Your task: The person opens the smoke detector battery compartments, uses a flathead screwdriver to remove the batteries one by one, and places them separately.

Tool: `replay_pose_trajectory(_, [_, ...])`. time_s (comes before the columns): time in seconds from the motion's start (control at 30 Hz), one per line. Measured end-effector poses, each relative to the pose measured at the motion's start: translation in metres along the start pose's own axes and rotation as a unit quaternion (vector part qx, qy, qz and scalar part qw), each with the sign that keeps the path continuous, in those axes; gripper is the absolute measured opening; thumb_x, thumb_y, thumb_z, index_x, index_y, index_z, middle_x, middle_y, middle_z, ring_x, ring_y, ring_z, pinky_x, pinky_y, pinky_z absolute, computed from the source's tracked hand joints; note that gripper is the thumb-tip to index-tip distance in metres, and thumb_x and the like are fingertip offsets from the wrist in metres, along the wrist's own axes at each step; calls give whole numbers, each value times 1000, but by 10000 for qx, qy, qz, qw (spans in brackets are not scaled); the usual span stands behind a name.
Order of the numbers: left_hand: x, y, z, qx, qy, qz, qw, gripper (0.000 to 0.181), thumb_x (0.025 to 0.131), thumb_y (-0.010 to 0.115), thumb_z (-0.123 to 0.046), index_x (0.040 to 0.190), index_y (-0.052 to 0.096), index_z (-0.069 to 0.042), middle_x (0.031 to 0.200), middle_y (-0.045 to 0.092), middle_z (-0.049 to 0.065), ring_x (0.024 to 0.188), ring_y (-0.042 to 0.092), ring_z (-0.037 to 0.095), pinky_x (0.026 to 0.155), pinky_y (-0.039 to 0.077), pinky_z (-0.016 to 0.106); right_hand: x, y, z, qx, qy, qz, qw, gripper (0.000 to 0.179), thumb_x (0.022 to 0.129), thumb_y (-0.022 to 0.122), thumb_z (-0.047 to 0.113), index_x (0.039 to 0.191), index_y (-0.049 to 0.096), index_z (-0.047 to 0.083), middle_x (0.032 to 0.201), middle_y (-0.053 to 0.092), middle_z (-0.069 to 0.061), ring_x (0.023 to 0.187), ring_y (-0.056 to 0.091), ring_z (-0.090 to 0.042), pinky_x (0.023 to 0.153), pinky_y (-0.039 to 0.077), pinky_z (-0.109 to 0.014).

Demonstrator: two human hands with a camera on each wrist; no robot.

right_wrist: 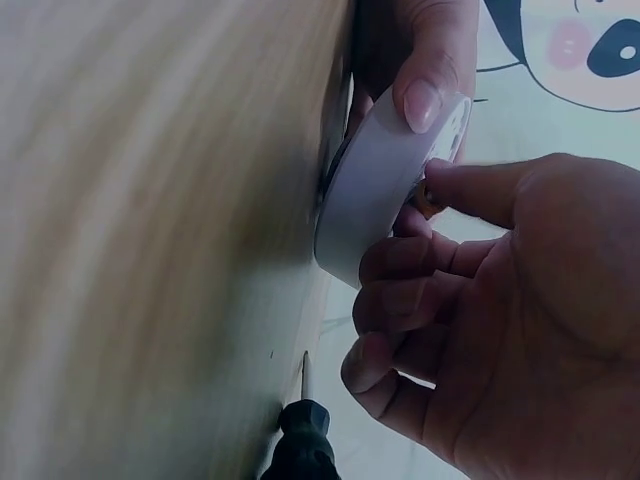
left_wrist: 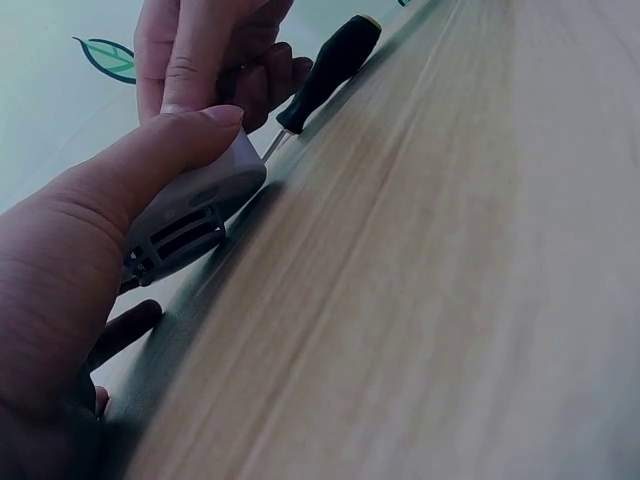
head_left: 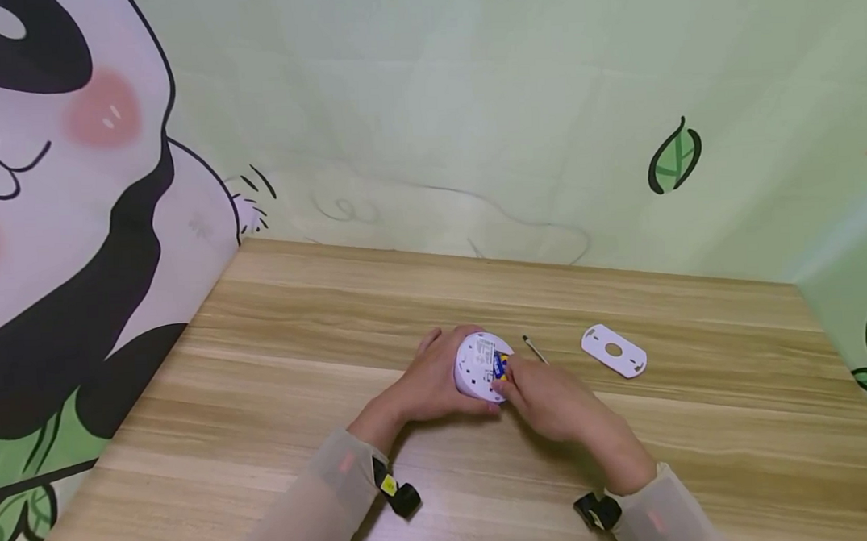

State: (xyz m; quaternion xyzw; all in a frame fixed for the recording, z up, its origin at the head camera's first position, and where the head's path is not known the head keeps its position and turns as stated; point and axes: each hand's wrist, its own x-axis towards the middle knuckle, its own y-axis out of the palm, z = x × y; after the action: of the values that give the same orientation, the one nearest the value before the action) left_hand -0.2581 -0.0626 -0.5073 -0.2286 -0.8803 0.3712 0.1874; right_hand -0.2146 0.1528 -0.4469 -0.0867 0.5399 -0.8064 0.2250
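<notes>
A round white smoke detector (head_left: 474,374) is tilted on the table, its back with a printed label and small slots turned up. My left hand (head_left: 431,383) grips it around the rim from the left; in the left wrist view the thumb lies over its edge and dark vents show on its side. At the right part of its back, my right hand (head_left: 551,398) pinches a blue and yellow battery (head_left: 499,366) between thumb and forefinger. Only one end of the battery (right_wrist: 428,200) peeks out in the right wrist view; how deep it sits is hidden.
Behind my right hand lies a screwdriver with a dark handle (left_wrist: 335,70), its metal shaft (head_left: 533,348) on the wood. Farther right is a white oval mounting plate (head_left: 629,360) with a round central hole. A printed wall cloth (head_left: 434,125) borders the table (head_left: 297,309).
</notes>
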Motion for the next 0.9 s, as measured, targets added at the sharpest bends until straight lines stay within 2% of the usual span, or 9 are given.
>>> replay_pose_trajectory(0.33, [0,1,-1,-47,-6,-48,10000,108,68,91,-56,153,38,-15,144,57,-1,133,55,15,129,12,52,-1,-4,-1,308,302,-70,9990,19,106,55,30,96,56,14,76,54,0,68,51,-16,59,42,-31])
replay_pose_trajectory(0.53, [0,0,-1,-72,-16,-18,10000,108,68,91,-56,153,38,-15,144,57,-1,134,55,15,129,12,53,-1,-8,-3,265,254,-220,9991,15,105,55,25,96,56,12,75,54,1,69,51,-15,59,42,-31])
replay_pose_trajectory(0.9, [0,-1,-2,-111,-38,-34,9999,109,67,91,-57,153,39,-16,145,56,-3,134,54,15,129,12,52,-2,-15,-8,136,406,-387,9983,16,102,54,26,90,56,16,73,54,1,66,51,-17,57,40,-31])
